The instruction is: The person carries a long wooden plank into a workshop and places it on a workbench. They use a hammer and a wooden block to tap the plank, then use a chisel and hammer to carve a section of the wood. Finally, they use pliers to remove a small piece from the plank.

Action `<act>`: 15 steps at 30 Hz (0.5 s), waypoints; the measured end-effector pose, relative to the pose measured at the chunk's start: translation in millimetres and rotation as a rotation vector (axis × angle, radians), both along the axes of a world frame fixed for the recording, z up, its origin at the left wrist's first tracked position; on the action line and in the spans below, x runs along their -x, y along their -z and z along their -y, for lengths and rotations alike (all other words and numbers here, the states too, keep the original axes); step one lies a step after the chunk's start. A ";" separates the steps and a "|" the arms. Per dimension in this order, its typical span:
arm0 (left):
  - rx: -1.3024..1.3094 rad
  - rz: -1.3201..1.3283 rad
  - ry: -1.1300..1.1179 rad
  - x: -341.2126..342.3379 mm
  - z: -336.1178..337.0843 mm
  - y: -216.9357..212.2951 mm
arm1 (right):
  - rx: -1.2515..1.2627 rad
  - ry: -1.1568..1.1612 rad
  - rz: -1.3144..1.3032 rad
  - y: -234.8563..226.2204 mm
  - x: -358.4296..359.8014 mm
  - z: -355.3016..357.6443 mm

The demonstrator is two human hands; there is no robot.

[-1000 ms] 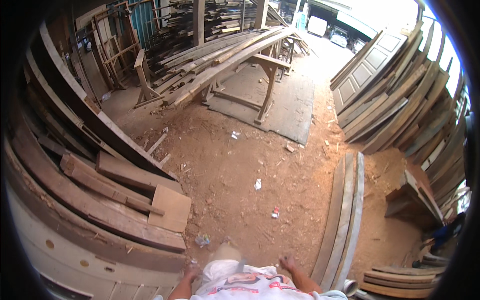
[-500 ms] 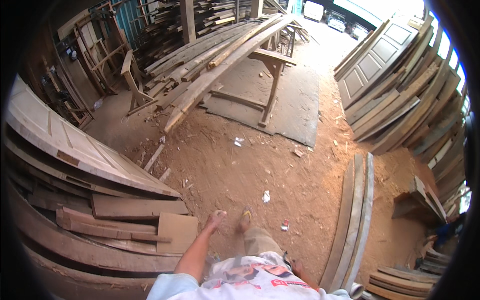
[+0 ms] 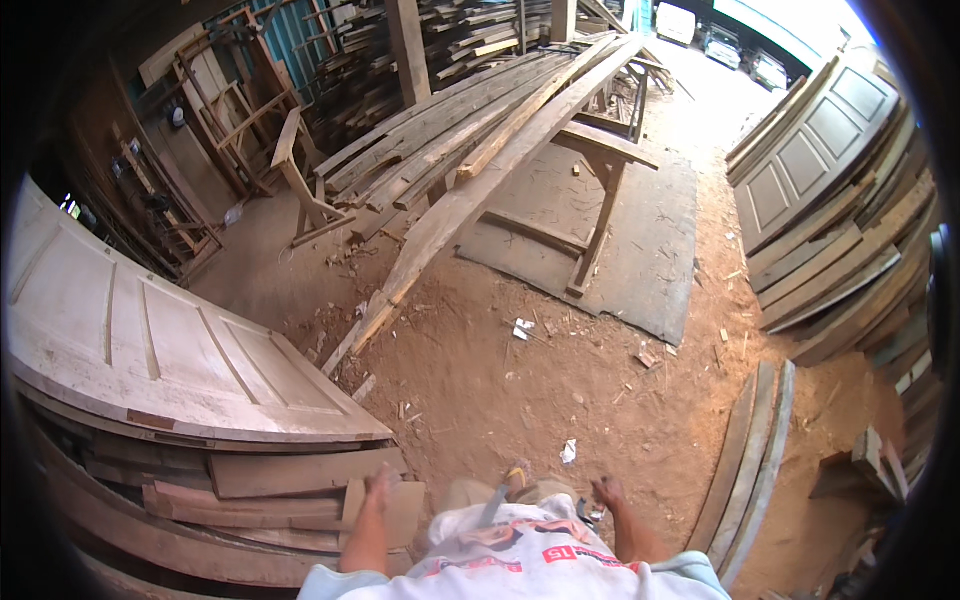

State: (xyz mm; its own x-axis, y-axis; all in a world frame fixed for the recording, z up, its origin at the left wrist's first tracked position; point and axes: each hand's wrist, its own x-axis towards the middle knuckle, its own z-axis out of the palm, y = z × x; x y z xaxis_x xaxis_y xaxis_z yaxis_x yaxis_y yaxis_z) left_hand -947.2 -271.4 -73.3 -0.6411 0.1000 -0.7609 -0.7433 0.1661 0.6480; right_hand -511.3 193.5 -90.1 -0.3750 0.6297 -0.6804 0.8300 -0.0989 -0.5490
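My left hand (image 3: 381, 484) hangs at my left side, above the ends of stacked brown boards (image 3: 300, 472) and a flat brown panel piece (image 3: 405, 512). It looks slightly blurred, its fingers loosely apart with no object seen in them. On the other side, my right hand (image 3: 608, 492) is held out over the sawdust-covered ground, fingers loosely apart and bare. A small dark item near my right hip is too unclear to name. Between the hands, a sandaled foot (image 3: 517, 475) shows ahead of my shirt.
A pale panelled door (image 3: 180, 335) lies on the stack at left. Long planks (image 3: 500, 150) rest across a wooden trestle (image 3: 600, 215) ahead. Three planks (image 3: 745, 465) lie at right, near a leaning grey door (image 3: 822, 150) and boards. Paper scraps (image 3: 569, 451) litter the ground.
My view has moved forward and turned left, bringing the trestle and pale door closer. My left hand has swung back toward my body; my right hand has swung forward, out from beside my hip.
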 end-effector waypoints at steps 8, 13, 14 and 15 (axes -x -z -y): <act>0.017 -0.438 -0.064 153.2 -70.2 -99.3 | -0.093 0.100 -0.358 -71.1 173.2 -90.1; 0.093 -0.622 0.033 225.3 -160.7 -138.0 | -0.031 0.083 -0.261 -25.2 139.3 -87.9; 0.060 -0.594 0.035 234.4 -154.5 -145.8 | 0.103 0.189 -0.281 -40.3 148.2 -70.7; 0.018 -0.559 0.049 242.1 -153.7 -152.2 | 0.230 0.310 -0.291 -53.3 145.3 -50.8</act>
State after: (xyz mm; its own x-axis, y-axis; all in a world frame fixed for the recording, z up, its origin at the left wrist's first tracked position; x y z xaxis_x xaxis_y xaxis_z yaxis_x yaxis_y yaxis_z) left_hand -1189.3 -117.7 78.9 -0.9423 0.1299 -0.3085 -0.2785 0.2069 0.9379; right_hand -656.6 244.3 -36.8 -0.3889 0.5877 -0.7095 0.5573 -0.4633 -0.6891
